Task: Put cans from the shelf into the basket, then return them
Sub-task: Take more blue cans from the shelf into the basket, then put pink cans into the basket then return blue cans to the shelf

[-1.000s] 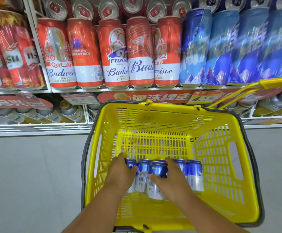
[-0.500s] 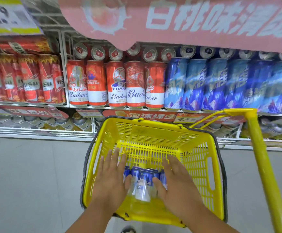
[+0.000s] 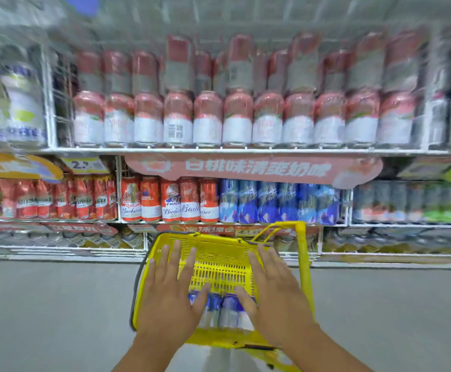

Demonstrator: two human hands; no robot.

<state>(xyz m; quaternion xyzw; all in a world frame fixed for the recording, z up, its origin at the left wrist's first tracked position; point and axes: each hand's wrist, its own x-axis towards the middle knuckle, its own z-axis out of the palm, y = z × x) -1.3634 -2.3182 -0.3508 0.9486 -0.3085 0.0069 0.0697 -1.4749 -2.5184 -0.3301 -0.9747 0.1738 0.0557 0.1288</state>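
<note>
Bright, even store light, no hard shadows. Heavy motion blur top + edges; upper shelf cans (image 3: 237, 116) smeared. Centre sharper: red cans (image 3: 170, 202) legible. Wide-angle bowing at sides.

You are facing a white wire shelf (image 3: 219, 150) with pink cans (image 3: 237, 118) in a row on its upper tier. One tier down, red cans (image 3: 170, 202) stand just beside blue cans (image 3: 278, 201) (labels blurred). Below you, the grey floor (image 3: 52, 312) carries the yellow basket (image 3: 219, 244), which holds blue-topped cans (image 3: 227, 304).
</note>
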